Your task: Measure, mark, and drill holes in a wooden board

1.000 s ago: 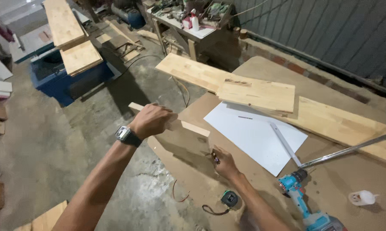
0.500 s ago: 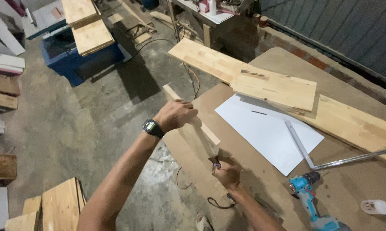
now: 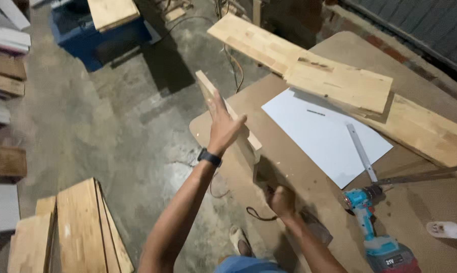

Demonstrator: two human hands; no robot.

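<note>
Left hand (image 3: 222,126) now flat, fingers spread, pressed against the wood strip (image 3: 227,114), which has risen from lying low along the workbench's (image 3: 289,167) near-left edge to standing tilted on edge. Right hand (image 3: 281,200) stays low near that edge, blurred; cannot tell whether it grips anything. Strip looks steadied rather than clasped. Blue drill (image 3: 372,222) and white sheet (image 3: 324,134) lie untouched mid-bench.

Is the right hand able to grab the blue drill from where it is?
Probably yes. The right hand rests on the table beside the blue drill, and only bare tabletop lies between them.
</note>
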